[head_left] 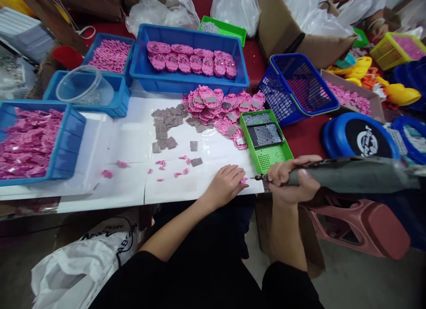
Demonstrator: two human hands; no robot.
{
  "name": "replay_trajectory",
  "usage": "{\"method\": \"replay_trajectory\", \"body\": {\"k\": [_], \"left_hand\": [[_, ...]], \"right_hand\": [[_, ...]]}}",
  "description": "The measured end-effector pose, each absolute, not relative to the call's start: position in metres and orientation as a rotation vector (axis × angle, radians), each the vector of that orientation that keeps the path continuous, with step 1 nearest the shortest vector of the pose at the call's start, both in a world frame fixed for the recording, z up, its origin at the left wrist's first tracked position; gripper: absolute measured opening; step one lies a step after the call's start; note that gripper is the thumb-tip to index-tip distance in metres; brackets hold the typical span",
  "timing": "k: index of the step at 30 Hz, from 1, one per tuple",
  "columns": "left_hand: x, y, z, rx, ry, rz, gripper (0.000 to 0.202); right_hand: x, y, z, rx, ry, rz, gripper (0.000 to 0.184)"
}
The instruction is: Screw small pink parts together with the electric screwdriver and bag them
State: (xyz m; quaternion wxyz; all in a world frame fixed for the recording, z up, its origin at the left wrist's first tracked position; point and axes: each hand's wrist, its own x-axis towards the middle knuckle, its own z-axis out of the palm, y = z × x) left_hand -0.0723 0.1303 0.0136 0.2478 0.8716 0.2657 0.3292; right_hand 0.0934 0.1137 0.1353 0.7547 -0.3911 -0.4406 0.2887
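My left hand [226, 184] rests on the white table sheet [133, 140] near its front edge, fingers curled over a small pink plastic part [244, 180]. My right hand [293, 178] grips a grey electric screwdriver [349, 175] held sideways, its tip pointing left at the pink part. A green tray [271, 156] with screws and a dark perforated plate stands just behind both hands. A heap of pink toy shells [219, 107] and loose grey square pieces [168, 127] lie farther back on the sheet.
Blue bins of pink parts stand at the left [71, 136] and back [189, 80]. A clear plastic tub [83, 85] sits in another blue bin. A blue mesh basket [296, 85], cardboard boxes and plastic bags lie to the right and back. A pink stool [362, 224] is beside my right leg.
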Motion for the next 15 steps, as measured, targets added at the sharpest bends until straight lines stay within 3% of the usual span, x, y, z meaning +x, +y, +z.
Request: {"method": "replay_trajectory", "body": {"k": [6,15], "left_hand": [[-0.077,0.136,0.008,2.168,0.595,0.95,0.031],[-0.077,0.136,0.005,2.095,0.647,0.889,0.023]], "right_hand": [[0.073,0.104,0.131,-0.793,-1.062,0.7,0.006],[0.071,0.104,0.135,-0.858,-0.981,0.667,0.011]]}}
